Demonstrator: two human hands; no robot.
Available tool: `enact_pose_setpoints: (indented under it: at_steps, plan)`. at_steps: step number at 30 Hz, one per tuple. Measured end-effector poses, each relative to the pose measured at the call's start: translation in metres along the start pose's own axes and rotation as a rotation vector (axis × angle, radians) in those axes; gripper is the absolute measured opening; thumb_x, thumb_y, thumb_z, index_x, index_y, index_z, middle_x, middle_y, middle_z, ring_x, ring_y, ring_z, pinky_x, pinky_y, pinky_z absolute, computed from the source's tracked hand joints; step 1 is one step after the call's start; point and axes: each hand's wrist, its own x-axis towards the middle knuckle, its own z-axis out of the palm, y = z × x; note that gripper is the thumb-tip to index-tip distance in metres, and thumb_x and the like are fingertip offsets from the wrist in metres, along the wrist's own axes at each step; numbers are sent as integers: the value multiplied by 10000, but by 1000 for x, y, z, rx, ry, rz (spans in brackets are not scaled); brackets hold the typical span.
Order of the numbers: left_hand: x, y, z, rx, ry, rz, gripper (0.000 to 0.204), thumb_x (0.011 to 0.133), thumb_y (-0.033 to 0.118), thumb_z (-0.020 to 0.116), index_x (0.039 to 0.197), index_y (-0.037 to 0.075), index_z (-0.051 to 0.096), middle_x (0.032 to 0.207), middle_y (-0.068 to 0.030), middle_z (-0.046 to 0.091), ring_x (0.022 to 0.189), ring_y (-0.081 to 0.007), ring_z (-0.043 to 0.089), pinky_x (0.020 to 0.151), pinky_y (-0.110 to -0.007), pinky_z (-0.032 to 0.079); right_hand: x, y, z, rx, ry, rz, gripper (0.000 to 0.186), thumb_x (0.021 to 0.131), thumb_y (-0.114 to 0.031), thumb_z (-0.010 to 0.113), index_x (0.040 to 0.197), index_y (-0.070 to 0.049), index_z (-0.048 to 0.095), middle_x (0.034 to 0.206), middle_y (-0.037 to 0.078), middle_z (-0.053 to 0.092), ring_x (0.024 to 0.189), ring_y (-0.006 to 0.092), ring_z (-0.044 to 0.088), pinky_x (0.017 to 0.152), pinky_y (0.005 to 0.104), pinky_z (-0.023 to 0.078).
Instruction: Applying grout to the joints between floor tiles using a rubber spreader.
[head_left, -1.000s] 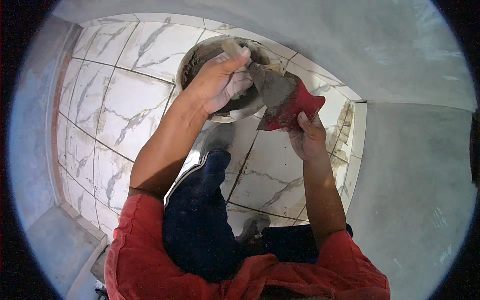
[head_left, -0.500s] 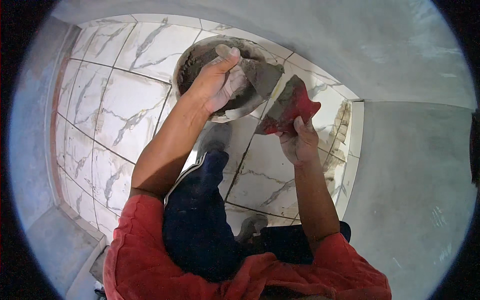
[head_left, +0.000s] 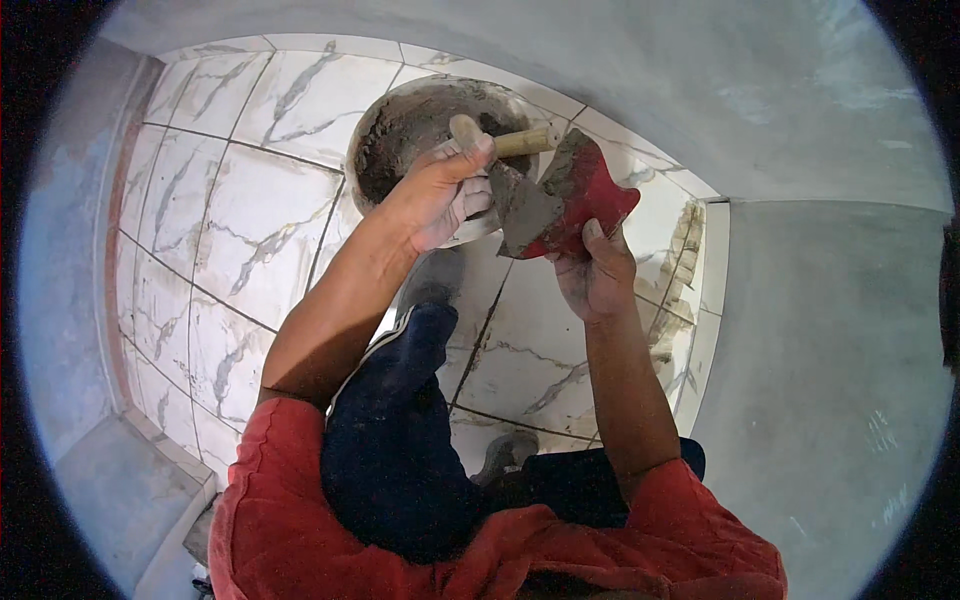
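While I look down through the head view, I find the left hand (head_left: pixel 440 195) wrapped round the handle (head_left: pixel 463 130) of a mortar-smeared trowel (head_left: pixel 525 212), its fingers curled in, its thumb laid along the grip and the rounded butt poking out above. I see the right hand (head_left: pixel 597 272) pinching the near edge of a red plastic-looking board (head_left: pixel 607 190), thumb on the upper face and fingers underneath, partly hidden from me. The trowel blade overlaps the board's mortar-coated side; from this angle I cannot tell how firmly they touch. Both tools are held up in front of the body, close to a round bucket (head_left: pixel 435 92) of grey mortar (head_left: pixel 385 165), and a pale wooden stick (head_left: pixel 525 142) juts past its right side. Below lie marble-veined floor tiles (head_left: pixel 265 190), with a grey shoe (head_left: pixel 432 280) just beside the bucket. I judge the trowel fairly light, its blade thin and stiff, with clinging mortar adding weight toward the tip, so the handle is the place to grip. The board I take to be light and slightly springy, slick wherever it is coated; I would hold it by the cleaner red edge, where the thumb sits.
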Motion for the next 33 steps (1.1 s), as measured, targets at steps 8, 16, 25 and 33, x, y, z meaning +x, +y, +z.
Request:
enact_pose_setpoints:
  at_steps: [8,16,25,33]
  plan:
    - [2,8,-6,23,250,57,190,883,237,678,970,121,557,798,29,561,650,-80,569,562,-207,508,-10,-4,15,52,87,-60,490,896,-156,594,1325,-49,382,1158,107,579,1014,255,607,794,384,549]
    - [-3,12,-8,-74,-17,174,235,941,277,581,1061,76,555,884,-4,630,717,-82,640,588,-189,553,-2,-13,9,3,172,-105,413,944,-151,520,1332,-102,390,1221,80,563,1083,233,584,873,393,509]
    - [6,23,-10,195,291,332,265,890,183,662,1078,49,532,940,-73,643,791,-140,643,668,-248,550,-6,-16,4,-15,202,-166,438,919,-121,556,1315,-45,387,1178,111,576,1012,260,613,806,396,557]
    - [36,70,-63,1512,423,658,355,763,209,763,1003,43,563,833,-138,653,822,-282,648,723,-374,507,-27,-43,-26,-143,242,-255,450,919,-115,534,1337,-61,378,1215,118,543,1059,272,590,867,409,540]
